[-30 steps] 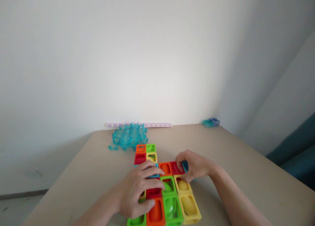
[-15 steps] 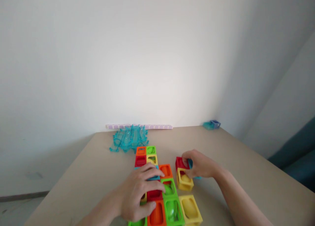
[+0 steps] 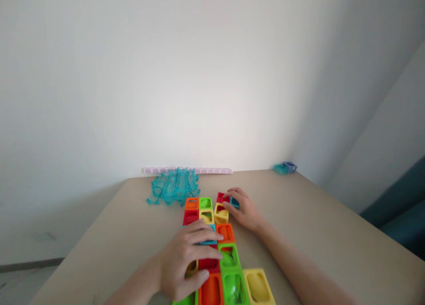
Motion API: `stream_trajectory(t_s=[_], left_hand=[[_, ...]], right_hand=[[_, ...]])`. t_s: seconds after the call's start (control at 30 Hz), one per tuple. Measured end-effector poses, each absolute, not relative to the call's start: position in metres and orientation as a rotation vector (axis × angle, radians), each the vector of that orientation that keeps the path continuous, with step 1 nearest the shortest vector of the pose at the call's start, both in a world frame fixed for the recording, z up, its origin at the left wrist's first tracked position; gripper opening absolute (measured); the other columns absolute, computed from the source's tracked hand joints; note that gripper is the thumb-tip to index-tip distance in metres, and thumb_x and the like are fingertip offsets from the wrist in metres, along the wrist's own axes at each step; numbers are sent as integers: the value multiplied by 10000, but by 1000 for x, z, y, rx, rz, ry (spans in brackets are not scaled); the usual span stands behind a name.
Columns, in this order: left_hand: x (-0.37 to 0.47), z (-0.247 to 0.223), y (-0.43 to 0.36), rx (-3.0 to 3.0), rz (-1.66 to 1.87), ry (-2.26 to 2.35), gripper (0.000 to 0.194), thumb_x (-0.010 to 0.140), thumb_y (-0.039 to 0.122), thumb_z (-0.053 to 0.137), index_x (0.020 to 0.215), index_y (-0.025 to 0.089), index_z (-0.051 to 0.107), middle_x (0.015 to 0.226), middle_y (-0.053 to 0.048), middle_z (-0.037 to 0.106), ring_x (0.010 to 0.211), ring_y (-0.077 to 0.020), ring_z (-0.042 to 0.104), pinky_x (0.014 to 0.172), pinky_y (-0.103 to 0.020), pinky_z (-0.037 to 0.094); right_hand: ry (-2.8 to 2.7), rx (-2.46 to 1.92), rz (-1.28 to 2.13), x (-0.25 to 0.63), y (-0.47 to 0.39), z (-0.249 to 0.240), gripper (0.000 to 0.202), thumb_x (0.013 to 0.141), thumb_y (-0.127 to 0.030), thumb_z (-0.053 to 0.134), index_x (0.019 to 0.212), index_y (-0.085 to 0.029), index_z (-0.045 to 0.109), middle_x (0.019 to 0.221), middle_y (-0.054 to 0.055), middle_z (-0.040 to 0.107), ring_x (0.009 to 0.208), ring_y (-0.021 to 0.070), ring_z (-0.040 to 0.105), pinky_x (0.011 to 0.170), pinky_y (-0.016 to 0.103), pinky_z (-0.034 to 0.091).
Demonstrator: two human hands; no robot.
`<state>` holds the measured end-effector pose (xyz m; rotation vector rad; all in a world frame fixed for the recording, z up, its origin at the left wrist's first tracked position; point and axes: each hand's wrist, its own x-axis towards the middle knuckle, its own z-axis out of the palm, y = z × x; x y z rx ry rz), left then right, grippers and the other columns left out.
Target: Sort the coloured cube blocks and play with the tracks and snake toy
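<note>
A grid of hollow toy cubes [image 3: 210, 289] in orange, green, red, yellow and blue lies on the table before me. My left hand [image 3: 186, 256] rests across its middle with fingers spread, covering several cubes. My right hand [image 3: 245, 211] grips a small joined group of cubes, made up of a red cube [image 3: 222, 197], a yellow cube [image 3: 221, 213] and a blue cube [image 3: 234, 202]. This group is close to the grid's far right side; whether they touch I cannot tell. A yellow cube [image 3: 259, 287] sits at the grid's near right.
Behind the grid lie translucent teal plastic pieces [image 3: 175, 187]. A pale purple patterned strip [image 3: 212, 170] runs along the wall. At the far right corner of the table [image 3: 318, 229] are a teal piece [image 3: 280, 168] and a blue-purple cube [image 3: 291, 167].
My right hand has moved left and farther away, carrying the red, yellow and blue cubes to beside the grid's far part. My left hand has hardly moved.
</note>
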<state>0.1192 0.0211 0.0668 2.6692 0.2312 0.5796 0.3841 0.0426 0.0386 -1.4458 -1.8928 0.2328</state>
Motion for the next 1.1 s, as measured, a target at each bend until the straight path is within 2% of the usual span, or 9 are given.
stream_trajectory(t_s=[0.13, 0.23, 0.33, 0.5, 0.63, 0.8, 0.93, 1.03, 1.1], left_hand=[[117, 62, 30, 2599, 739, 338, 325, 837, 275, 473, 1115, 216, 631, 1266, -104, 592, 1200, -270, 502, 1108, -500, 271], [117, 58, 40, 2569, 763, 476, 360, 856, 318, 477, 1175, 215, 607, 1375, -101, 515, 1329, -289, 377, 1115, -507, 257], [118, 57, 44, 2604, 664, 525, 467, 836, 348, 513, 1292, 250, 539, 1459, -66, 437, 1378, -302, 300, 1131, -534, 207], [117, 59, 37, 2714, 525, 558, 527, 796, 327, 559, 1322, 323, 521, 1492, -5, 398, 1376, -320, 279, 1127, -570, 176], [117, 62, 30, 2773, 473, 600, 565, 760, 334, 591, 1321, 339, 520, 1500, 2, 382, 1353, -347, 281, 1098, -593, 198], [119, 68, 26, 2785, 495, 646, 542, 747, 365, 599, 1284, 313, 550, 1465, -17, 421, 1293, -357, 320, 1065, -579, 252], [120, 70, 24, 2777, 485, 724, 516, 734, 328, 613, 1248, 324, 569, 1419, -20, 461, 1248, -353, 353, 1044, -576, 276], [122, 69, 22, 2748, 489, 792, 520, 719, 308, 626, 1235, 343, 573, 1395, -9, 479, 1237, -346, 360, 1043, -572, 273], [122, 69, 22, 2741, 505, 787, 510, 724, 314, 626, 1230, 345, 577, 1391, -6, 483, 1238, -342, 357, 1040, -563, 277]], right_hand=[[-1847, -1331, 362, 381, 45, 34, 320, 927, -288, 415, 1204, -204, 552, 1235, 103, 529, 1175, 224, 496, 1034, 392, 367], [-1795, -1389, 414, 389, 47, 32, 376, 890, -267, 449, 1248, -187, 528, 1210, 114, 573, 1131, 248, 535, 1006, 440, 392], [-1841, -1378, 468, 395, 47, 31, 378, 866, -293, 492, 1219, -180, 569, 1171, 119, 630, 1086, 273, 576, 971, 463, 423], [-1905, -1324, 527, 396, 46, 32, 403, 877, -345, 503, 1237, -178, 575, 1212, 119, 637, 1077, 271, 601, 930, 417, 467], [-1926, -1373, 536, 393, 45, 35, 435, 866, -385, 533, 1238, -165, 582, 1200, 112, 647, 1026, 244, 623, 888, 361, 484], [-1858, -1537, 464, 385, 42, 42, 458, 814, -478, 596, 1130, -152, 658, 1051, 122, 700, 909, 257, 646, 822, 372, 479], [-1825, -1733, 285, 376, 33, 50, 411, 811, -534, 571, 956, -179, 718, 840, 87, 715, 771, 219, 641, 704, 305, 449], [-1903, -1736, 240, 375, 26, 56, 457, 881, -526, 459, 708, -174, 693, 620, 46, 639, 573, 146, 547, 557, 252, 361], [-1916, -1713, 215, 379, 23, 59, 491, 904, -493, 424, 611, -162, 639, 539, 22, 566, 504, 112, 457, 513, 242, 303]])
